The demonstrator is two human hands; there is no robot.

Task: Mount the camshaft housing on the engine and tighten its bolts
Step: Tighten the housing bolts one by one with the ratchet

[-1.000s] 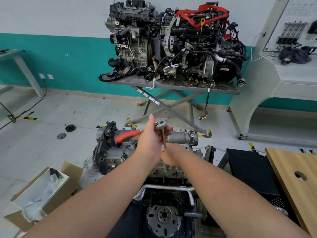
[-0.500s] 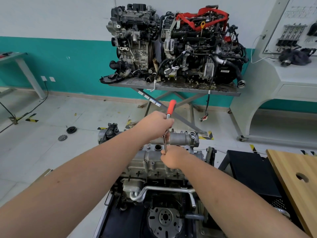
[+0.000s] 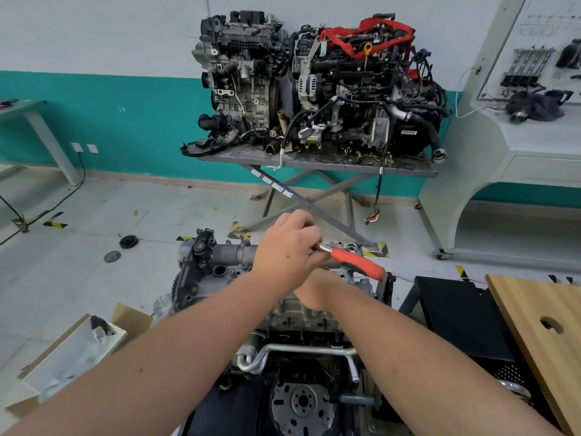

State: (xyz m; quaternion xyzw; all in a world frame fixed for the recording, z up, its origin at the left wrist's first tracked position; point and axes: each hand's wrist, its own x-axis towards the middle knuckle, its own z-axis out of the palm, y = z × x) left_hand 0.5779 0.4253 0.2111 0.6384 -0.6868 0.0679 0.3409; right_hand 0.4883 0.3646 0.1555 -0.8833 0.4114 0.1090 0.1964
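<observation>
I'm leaning over the engine [image 3: 292,313] on its stand, and the camshaft housing [image 3: 232,262] is sitting on top of it, right under my hands. My left hand [image 3: 287,250] is gripping the head end of the ratchet [image 3: 352,262], fingers curled around the metal part, and the red handle is sticking out to the right, pointing slightly down. My right hand [image 3: 317,291] is tucked underneath the left one, low against the housing; can't tell whether it's grasping anything since the left hand is covering most of it. Behind all this, two other engines [image 3: 314,86] are sitting on a grey tabletop [image 3: 314,163] by the teal wall.
</observation>
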